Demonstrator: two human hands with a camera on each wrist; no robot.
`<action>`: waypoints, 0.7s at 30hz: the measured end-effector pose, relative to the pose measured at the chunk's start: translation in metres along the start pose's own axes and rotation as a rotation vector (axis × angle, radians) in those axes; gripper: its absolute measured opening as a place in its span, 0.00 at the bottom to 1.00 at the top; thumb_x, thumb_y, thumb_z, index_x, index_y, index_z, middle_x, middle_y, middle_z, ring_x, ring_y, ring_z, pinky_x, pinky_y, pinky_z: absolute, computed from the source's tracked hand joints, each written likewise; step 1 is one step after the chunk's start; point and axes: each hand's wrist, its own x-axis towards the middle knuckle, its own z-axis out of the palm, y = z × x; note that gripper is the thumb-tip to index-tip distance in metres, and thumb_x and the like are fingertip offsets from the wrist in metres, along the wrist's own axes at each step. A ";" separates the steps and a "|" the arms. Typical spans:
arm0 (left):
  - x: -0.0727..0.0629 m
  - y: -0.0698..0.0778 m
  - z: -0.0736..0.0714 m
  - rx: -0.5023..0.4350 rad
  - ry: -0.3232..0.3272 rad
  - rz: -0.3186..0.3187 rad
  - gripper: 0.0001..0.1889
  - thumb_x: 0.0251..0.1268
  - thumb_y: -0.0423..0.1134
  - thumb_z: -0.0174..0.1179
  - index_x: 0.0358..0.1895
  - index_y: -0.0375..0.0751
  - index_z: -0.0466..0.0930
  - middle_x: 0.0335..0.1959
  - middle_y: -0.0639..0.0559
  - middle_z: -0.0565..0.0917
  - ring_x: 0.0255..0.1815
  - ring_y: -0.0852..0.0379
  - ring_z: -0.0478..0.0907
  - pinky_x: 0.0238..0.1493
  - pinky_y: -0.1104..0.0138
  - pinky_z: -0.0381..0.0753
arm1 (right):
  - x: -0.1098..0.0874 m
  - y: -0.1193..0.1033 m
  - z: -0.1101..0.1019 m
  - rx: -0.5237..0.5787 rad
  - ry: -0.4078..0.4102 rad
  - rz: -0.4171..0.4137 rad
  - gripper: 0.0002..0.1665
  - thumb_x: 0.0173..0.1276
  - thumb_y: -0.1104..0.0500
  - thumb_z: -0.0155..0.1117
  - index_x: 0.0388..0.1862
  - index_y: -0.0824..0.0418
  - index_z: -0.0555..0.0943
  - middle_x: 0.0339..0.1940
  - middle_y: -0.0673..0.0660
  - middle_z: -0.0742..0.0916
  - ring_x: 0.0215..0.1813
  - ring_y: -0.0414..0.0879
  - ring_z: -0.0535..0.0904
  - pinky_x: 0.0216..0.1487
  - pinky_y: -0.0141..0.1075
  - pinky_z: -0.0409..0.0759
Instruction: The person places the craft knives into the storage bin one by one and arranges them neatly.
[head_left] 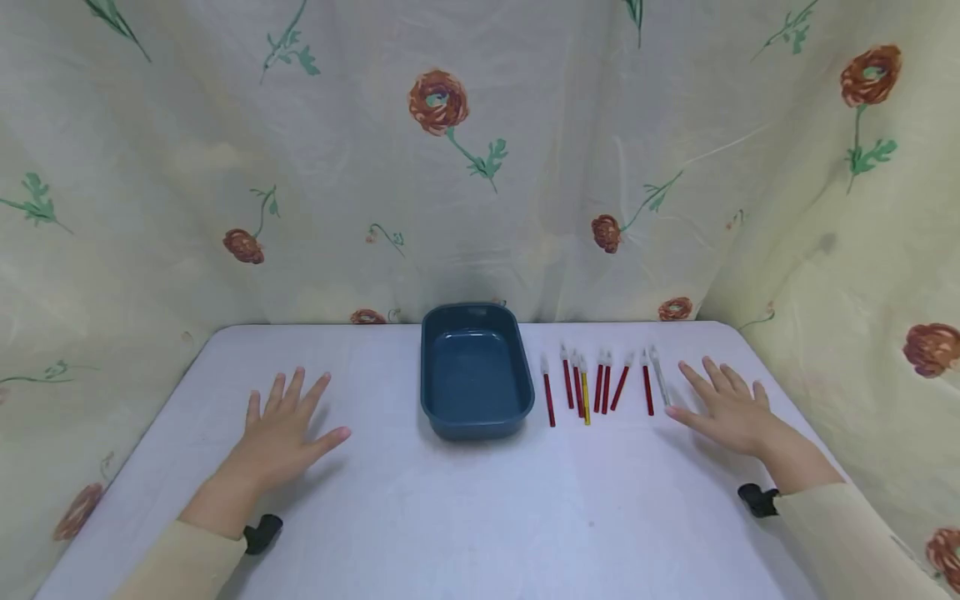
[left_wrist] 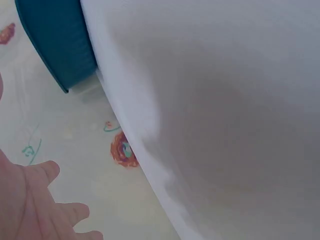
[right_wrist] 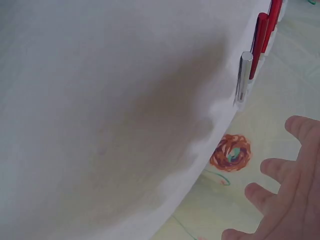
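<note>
Holding nothing in wide-spread left hand [head_left: 277,442] or right hand [head_left: 729,412], with silver pen [head_left: 661,381] lying right of blue tray [head_left: 477,430], just beside right hand and near red pen [head_left: 648,392], seemingly light, stiff, slick-barrelled, not very fragile, best pinched mid-barrel from above.

- No text, brand or number can be read on the blue bin [head_left: 477,428].
- Nor on the red pens [head_left: 606,392], yellow pen [head_left: 586,400] or silver pen [head_left: 660,377], right of the bin.
</note>
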 end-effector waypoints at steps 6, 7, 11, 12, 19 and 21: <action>0.013 0.010 0.004 -0.034 -0.014 0.008 0.48 0.68 0.70 0.50 0.81 0.43 0.48 0.80 0.28 0.43 0.78 0.26 0.36 0.70 0.31 0.31 | 0.009 0.000 0.001 -0.002 0.027 -0.026 0.50 0.73 0.31 0.50 0.81 0.59 0.52 0.76 0.79 0.56 0.72 0.81 0.52 0.60 0.79 0.52; 0.016 0.012 0.005 -0.041 -0.016 0.012 0.48 0.69 0.69 0.50 0.81 0.43 0.48 0.80 0.28 0.43 0.78 0.26 0.36 0.70 0.31 0.31 | 0.010 0.001 0.001 0.003 0.026 -0.028 0.50 0.73 0.31 0.50 0.81 0.59 0.53 0.75 0.79 0.57 0.71 0.81 0.53 0.59 0.79 0.54; 0.025 0.021 0.007 -0.059 -0.024 0.023 0.47 0.69 0.67 0.51 0.81 0.43 0.48 0.79 0.29 0.45 0.78 0.25 0.37 0.71 0.31 0.34 | 0.018 0.003 0.005 0.024 0.019 -0.039 0.48 0.74 0.33 0.50 0.80 0.61 0.55 0.74 0.80 0.59 0.69 0.83 0.55 0.55 0.78 0.60; 0.026 0.022 0.008 -0.062 -0.026 0.026 0.47 0.70 0.67 0.52 0.81 0.43 0.48 0.79 0.29 0.45 0.78 0.25 0.38 0.71 0.31 0.34 | 0.020 0.004 0.006 0.032 0.018 -0.039 0.47 0.75 0.33 0.50 0.79 0.61 0.56 0.73 0.80 0.60 0.69 0.83 0.56 0.55 0.78 0.60; 0.038 0.033 0.016 -0.122 -0.023 0.038 0.46 0.70 0.65 0.54 0.81 0.44 0.47 0.80 0.30 0.46 0.78 0.27 0.39 0.72 0.32 0.36 | 0.034 0.004 0.010 0.099 0.039 -0.036 0.42 0.77 0.37 0.50 0.78 0.62 0.59 0.71 0.77 0.64 0.68 0.79 0.58 0.55 0.76 0.61; 0.041 0.036 0.018 -0.144 -0.028 0.038 0.46 0.70 0.64 0.54 0.81 0.45 0.47 0.80 0.30 0.46 0.79 0.27 0.39 0.72 0.32 0.37 | 0.037 0.004 0.010 0.110 0.039 -0.038 0.42 0.77 0.38 0.51 0.78 0.62 0.59 0.71 0.76 0.65 0.67 0.78 0.59 0.55 0.76 0.61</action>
